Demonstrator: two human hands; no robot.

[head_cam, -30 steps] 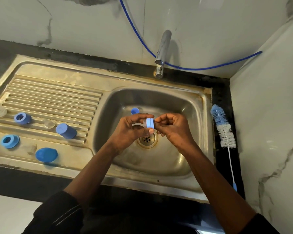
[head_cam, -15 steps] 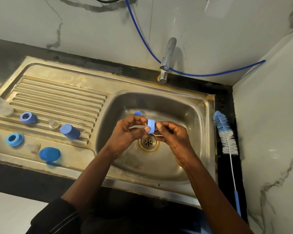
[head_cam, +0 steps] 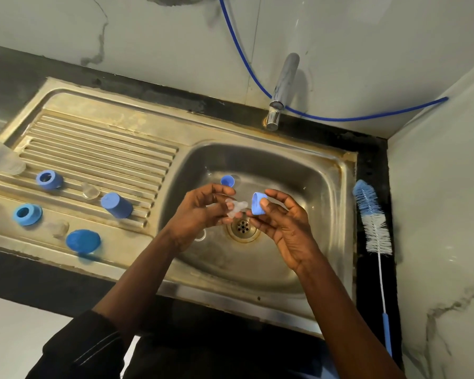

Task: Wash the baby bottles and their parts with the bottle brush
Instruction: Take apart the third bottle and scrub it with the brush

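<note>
Holds clear teat (head_cam: 237, 208) in curled left hand (head_cam: 200, 214) fingers, pinches blue collar (head_cam: 258, 203) between right hand (head_cam: 283, 224) thumb and fingers, above sink (head_cam: 298, 170).

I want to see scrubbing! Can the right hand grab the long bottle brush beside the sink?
Probably not yet. Nothing blocks the blue and white bristled bottle brush, but the right hand is pinching a small blue plastic ring and must drop it first.

The person wears a black long-sleeved garment (head_cam: 203, 354). Its left sleeve (head_cam: 82, 348) carries thin pale stripes and ends near the elbow. The forearms, left hand (head_cam: 197, 214) and right hand (head_cam: 285, 222) are bare.
</note>
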